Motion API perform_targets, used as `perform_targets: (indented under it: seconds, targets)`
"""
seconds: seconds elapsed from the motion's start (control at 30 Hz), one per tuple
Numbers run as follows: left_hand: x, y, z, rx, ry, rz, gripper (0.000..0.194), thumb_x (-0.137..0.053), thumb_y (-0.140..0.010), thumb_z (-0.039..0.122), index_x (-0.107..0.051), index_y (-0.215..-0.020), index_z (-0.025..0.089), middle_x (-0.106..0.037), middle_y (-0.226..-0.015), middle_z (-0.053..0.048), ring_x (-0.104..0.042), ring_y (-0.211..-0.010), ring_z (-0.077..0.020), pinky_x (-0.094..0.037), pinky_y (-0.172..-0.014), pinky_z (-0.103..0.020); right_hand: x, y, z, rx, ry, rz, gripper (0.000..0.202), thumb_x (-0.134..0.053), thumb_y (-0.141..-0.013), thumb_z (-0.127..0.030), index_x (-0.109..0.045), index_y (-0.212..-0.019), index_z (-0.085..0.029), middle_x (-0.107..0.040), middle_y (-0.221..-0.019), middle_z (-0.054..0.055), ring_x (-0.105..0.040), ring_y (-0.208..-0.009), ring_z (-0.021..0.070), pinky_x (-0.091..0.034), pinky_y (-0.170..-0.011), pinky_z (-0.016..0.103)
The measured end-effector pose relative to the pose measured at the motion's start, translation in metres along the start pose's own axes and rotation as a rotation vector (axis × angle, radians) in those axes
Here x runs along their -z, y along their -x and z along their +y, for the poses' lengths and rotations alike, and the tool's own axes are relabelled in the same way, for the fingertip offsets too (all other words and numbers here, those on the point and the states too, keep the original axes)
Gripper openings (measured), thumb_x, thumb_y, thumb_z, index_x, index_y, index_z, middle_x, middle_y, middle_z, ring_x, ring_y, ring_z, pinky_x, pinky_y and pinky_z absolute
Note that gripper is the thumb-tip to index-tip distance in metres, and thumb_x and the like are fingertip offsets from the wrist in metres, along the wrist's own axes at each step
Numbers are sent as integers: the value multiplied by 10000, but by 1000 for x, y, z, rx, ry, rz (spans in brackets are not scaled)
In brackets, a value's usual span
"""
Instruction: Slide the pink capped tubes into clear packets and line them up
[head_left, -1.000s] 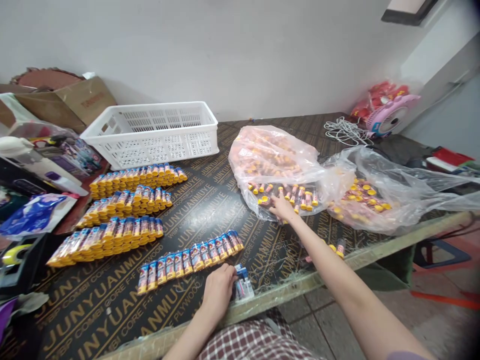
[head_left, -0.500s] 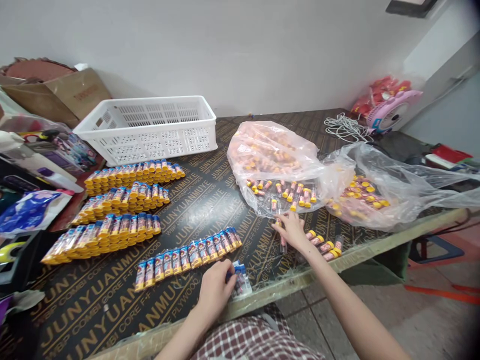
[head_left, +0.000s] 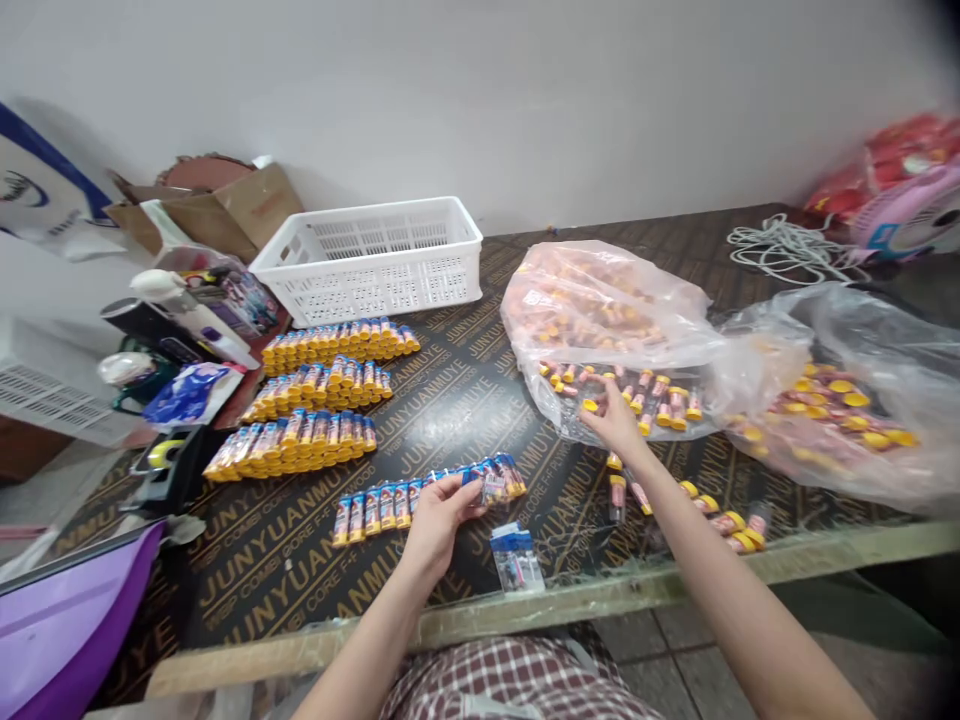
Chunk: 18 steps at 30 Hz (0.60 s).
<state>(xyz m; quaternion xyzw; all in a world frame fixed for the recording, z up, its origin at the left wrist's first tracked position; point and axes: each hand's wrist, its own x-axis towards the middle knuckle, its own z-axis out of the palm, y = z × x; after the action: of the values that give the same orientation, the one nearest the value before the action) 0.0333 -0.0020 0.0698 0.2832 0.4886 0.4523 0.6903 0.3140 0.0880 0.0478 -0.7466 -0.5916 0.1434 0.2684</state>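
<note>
My left hand (head_left: 448, 508) pinches a small clear packet with a blue top (head_left: 491, 487) over the right part of a row of blue-and-yellow tubes (head_left: 388, 507). Below it, more packets (head_left: 517, 560) lie near the table edge. My right hand (head_left: 609, 414) is at the front of a clear plastic bag (head_left: 600, 300) of yellow-capped tubes, its fingers closed on a tube with a yellow cap (head_left: 590, 405). Several loose yellow-capped tubes (head_left: 616, 498) lie below that hand and along the edge. Three stacked groups of blue-and-yellow tubes (head_left: 292, 445) are at the left.
A white plastic basket (head_left: 382, 275) stands at the back. A second bag of tubes (head_left: 840, 410) is at the right, with a coiled cord (head_left: 787, 250) and a pink fan (head_left: 911, 215) behind. A tape dispenser (head_left: 169, 470) and a purple folder (head_left: 90, 620) are at the left.
The view has turned left. My left hand has lifted from the packet pile to the tube row with a packet. My right hand has moved up from a loose tube to the bag.
</note>
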Motion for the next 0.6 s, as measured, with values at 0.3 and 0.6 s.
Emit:
perform_targets:
  seconds: [0.3, 0.6]
  targets:
    - [8, -18, 10, -7, 173, 170, 352, -874, -434, 311, -685, -649, 106, -662, -646, -16, -570, -569, -81, -481, -549, -189, 2, 118, -69, 259, -817, -22, 188, -585, -832, -244, -649, -1009, -259, -599, -1060, 53, -610, -950, 193, -539, -789, 331]
    - [10, -17, 3, -20, 179, 264, 410, -854, -434, 422, -668, -627, 111, -648, -592, -12, -573, -524, -98, -457, -532, -208, -13, 145, -79, 444, -607, 112, 366, -564, -841, -140, -633, -1141, -338, -646, -1055, 49, -624, -974, 221, -529, -868, 416]
